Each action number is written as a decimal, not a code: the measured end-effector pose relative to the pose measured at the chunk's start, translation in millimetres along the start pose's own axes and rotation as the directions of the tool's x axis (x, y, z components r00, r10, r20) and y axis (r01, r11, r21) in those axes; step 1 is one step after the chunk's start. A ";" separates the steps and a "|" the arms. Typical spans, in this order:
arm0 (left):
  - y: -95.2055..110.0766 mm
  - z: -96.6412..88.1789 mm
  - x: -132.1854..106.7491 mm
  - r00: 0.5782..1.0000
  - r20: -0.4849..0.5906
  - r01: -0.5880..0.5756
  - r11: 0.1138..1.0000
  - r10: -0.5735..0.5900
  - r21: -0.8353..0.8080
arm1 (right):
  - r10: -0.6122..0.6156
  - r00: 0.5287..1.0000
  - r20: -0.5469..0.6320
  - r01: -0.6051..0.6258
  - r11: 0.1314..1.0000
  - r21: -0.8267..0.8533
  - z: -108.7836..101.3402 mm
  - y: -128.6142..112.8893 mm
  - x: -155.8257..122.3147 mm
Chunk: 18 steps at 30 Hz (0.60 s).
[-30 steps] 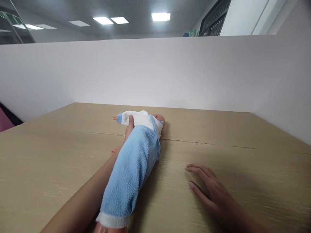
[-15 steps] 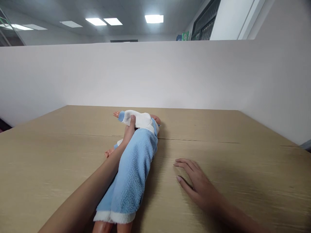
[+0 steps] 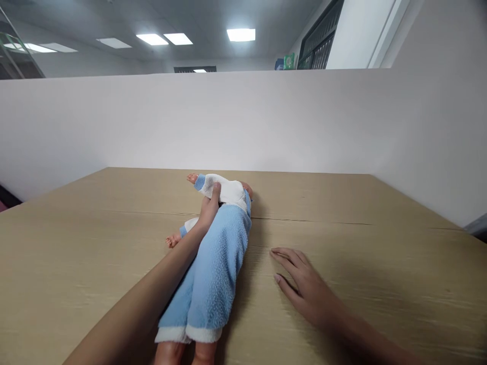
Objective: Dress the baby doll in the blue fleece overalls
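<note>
A baby doll (image 3: 219, 263) in fleecy light-blue trousers and a white top with blue cuffs lies on its side, its head at the far end and its bare legs toward me. My left hand (image 3: 210, 207) is wrapped round the doll's upper body near the arm, thumb on the white top; the other fingers are hidden. One doll arm reaches out past my hand, and the other lies beside my forearm. To the right of the doll, my right hand (image 3: 299, 279) rests over the tabletop with its fingers stretched out, touching no object.
The wooden table (image 3: 361, 263) has a seam running across it. A low white partition (image 3: 243, 121) rises behind it and continues along both sides. Beyond are ceiling lights, a dark barred window (image 3: 319, 38) and a green package (image 3: 289, 61).
The doll and my left hand have shifted slightly to the right. My right hand has hardly moved. The view has tipped a little upward.
</note>
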<state>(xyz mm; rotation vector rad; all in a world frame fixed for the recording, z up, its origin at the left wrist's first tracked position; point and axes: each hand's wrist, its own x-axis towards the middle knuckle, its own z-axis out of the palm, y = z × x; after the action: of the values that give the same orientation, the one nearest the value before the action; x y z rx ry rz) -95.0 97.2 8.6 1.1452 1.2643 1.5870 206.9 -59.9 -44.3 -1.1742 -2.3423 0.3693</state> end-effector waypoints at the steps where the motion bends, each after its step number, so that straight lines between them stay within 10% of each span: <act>1: 0.8 2.4 -1.0 1.000 0.000 -0.010 1.000 0.010 0.002 | -0.002 1.000 -0.004 0.002 1.000 -0.006 0.7 0.5 -0.2; 13: 8.5 37.7 -18.9 0.962 0.186 -0.236 0.948 0.198 0.213 | 0.091 0.991 -0.100 -0.071 0.980 0.186 5.3 6.5 3.4; 18: 6.9 61.4 -27.1 0.905 0.309 -0.388 0.865 0.293 0.317 | 0.324 0.943 -0.075 -0.225 0.789 0.572 6.0 26.1 13.4</act>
<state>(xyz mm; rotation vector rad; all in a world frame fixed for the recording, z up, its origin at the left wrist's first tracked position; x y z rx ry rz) -28.8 86.7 16.6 1.8420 1.2711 1.4154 214.4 -33.7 -56.8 -1.1854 -1.7270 0.9473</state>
